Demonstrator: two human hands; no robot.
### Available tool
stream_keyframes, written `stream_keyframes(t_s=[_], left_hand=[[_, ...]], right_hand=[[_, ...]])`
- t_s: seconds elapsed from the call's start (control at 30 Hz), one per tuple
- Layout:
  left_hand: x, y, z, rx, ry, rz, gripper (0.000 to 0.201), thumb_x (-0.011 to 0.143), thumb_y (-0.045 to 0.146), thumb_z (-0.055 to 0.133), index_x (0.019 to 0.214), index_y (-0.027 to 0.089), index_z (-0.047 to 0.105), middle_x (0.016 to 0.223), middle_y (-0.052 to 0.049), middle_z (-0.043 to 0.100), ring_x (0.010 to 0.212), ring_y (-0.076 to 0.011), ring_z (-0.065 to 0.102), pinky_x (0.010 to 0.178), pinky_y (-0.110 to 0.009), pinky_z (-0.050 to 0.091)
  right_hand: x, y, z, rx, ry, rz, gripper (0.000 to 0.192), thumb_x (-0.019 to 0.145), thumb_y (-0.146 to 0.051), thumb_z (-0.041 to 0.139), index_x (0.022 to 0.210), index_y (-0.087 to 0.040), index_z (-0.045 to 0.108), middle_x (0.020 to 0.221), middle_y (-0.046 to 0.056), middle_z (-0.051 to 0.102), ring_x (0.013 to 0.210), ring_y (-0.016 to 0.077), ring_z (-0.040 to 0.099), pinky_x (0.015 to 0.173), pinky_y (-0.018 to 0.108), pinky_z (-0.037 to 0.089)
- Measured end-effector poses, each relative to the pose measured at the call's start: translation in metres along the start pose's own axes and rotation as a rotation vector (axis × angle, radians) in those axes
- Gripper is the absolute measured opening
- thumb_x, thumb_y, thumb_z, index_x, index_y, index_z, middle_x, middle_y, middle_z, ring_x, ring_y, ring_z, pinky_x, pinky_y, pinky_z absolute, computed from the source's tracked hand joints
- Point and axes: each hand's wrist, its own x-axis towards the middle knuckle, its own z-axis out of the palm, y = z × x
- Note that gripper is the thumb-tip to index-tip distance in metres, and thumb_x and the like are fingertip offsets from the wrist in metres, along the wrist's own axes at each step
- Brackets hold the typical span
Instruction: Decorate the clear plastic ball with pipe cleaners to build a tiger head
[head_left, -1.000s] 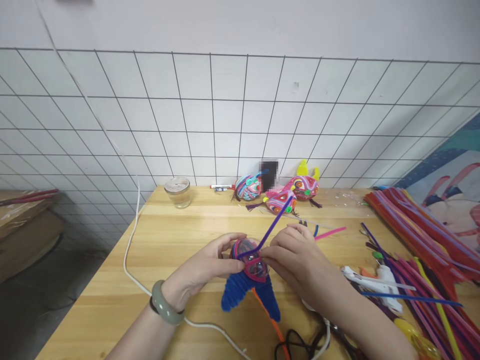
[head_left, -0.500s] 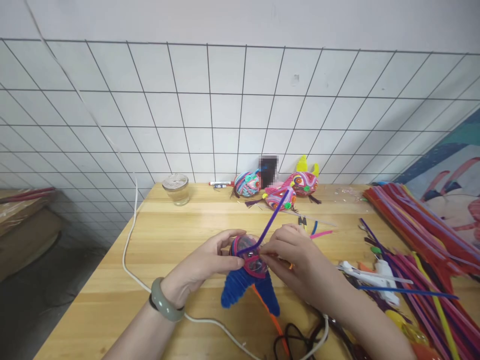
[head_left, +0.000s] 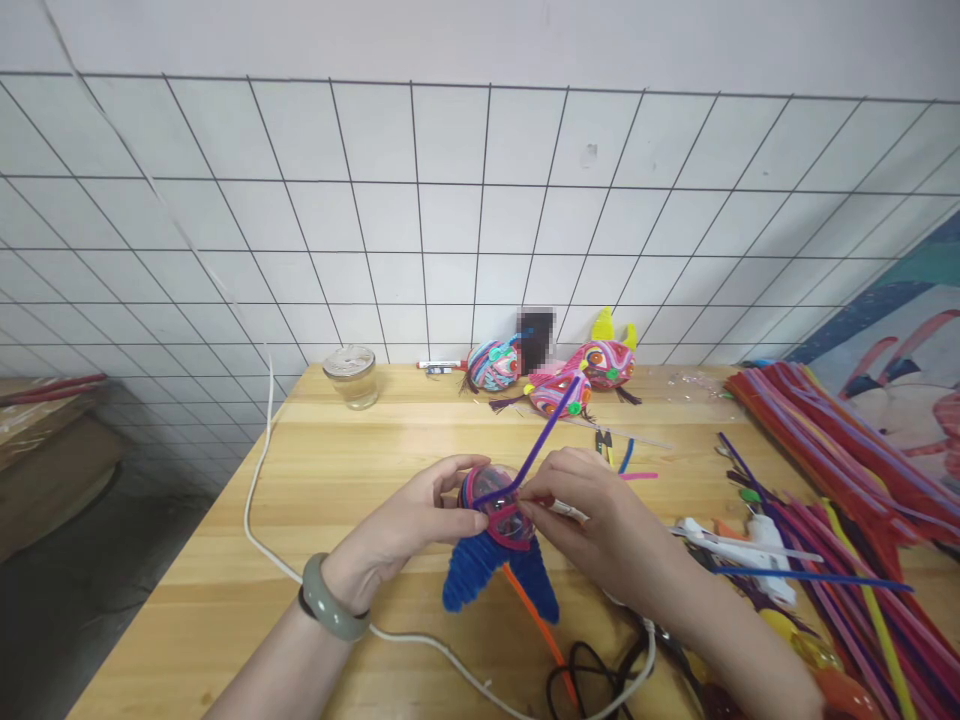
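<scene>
My left hand (head_left: 424, 515) is closed around a clear plastic ball (head_left: 496, 480) partly wrapped in pink and blue pipe cleaner. Two dark blue fuzzy fins (head_left: 480, 572) stick out from its near side. A purple pipe cleaner (head_left: 545, 435) lies across the ball, bends at its right side and rises up and away. My right hand (head_left: 577, 500) pinches at the ball's right edge, by that bend; what is between the fingertips is hidden. Beneath those fingers shows a thin whitish piece (head_left: 564, 508). An orange pipe cleaner (head_left: 536, 620) runs below the fins.
Finished pipe-cleaner fish (head_left: 555, 388) stand by the tiled wall, with a glass jar (head_left: 351, 378) to their left. On the right lie a white glue gun (head_left: 769, 555) and bundles of pipe cleaners (head_left: 840, 450). A white cable (head_left: 259, 480) and black cords (head_left: 592, 680) cross the wooden table (head_left: 225, 560).
My right fingers have shifted slightly at the ball's edge, and the whitish piece beneath them now shows. My left hand and the ball have hardly moved.
</scene>
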Motion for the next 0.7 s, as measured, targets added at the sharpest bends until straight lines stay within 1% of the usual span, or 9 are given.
stream_keyframes(t_s=[0.17,0.33,0.53,0.7], left_hand=[[0.0011,-0.0007,0.0004,0.0,0.006,0.005,0.058,0.07,0.018,0.073,0.123,0.022,0.051,0.12,-0.009,0.062,0.113,-0.0274,0.055,0.098,-0.044,0.038],[0.0021,-0.0028,0.0002,-0.006,0.006,0.015,0.056,0.07,0.018,0.072,0.122,0.022,0.051,0.118,-0.008,0.062,0.112,-0.0269,0.055,0.098,-0.044,0.037],[0.0018,-0.003,0.0008,-0.014,0.003,0.031,0.055,0.07,0.016,0.072,0.121,0.021,0.052,0.119,-0.008,0.062,0.11,-0.0251,0.056,0.096,-0.041,0.039],[0.0022,-0.0031,0.0001,-0.02,0.011,0.042,0.055,0.069,0.016,0.073,0.12,0.022,0.053,0.12,-0.008,0.062,0.11,-0.0261,0.056,0.095,-0.041,0.04]], right_hand=[[0.0006,-0.0006,0.0006,0.009,0.02,0.019,0.013,0.087,-0.017,0.056,0.079,-0.022,0.064,0.074,0.001,0.062,0.073,0.0168,0.055,0.068,0.03,0.039],[0.0003,-0.0011,0.0008,0.016,0.014,0.034,0.013,0.087,-0.017,0.057,0.077,-0.021,0.064,0.074,0.001,0.062,0.075,0.0173,0.056,0.069,0.031,0.04],[-0.0008,-0.0011,0.0023,0.048,0.018,0.073,0.011,0.085,-0.015,0.059,0.079,-0.021,0.064,0.075,0.001,0.062,0.076,0.0172,0.056,0.07,0.031,0.041],[-0.0004,-0.0011,0.003,0.07,0.027,0.08,0.012,0.086,-0.015,0.057,0.077,-0.021,0.062,0.075,0.001,0.063,0.077,0.018,0.057,0.071,0.031,0.043]])
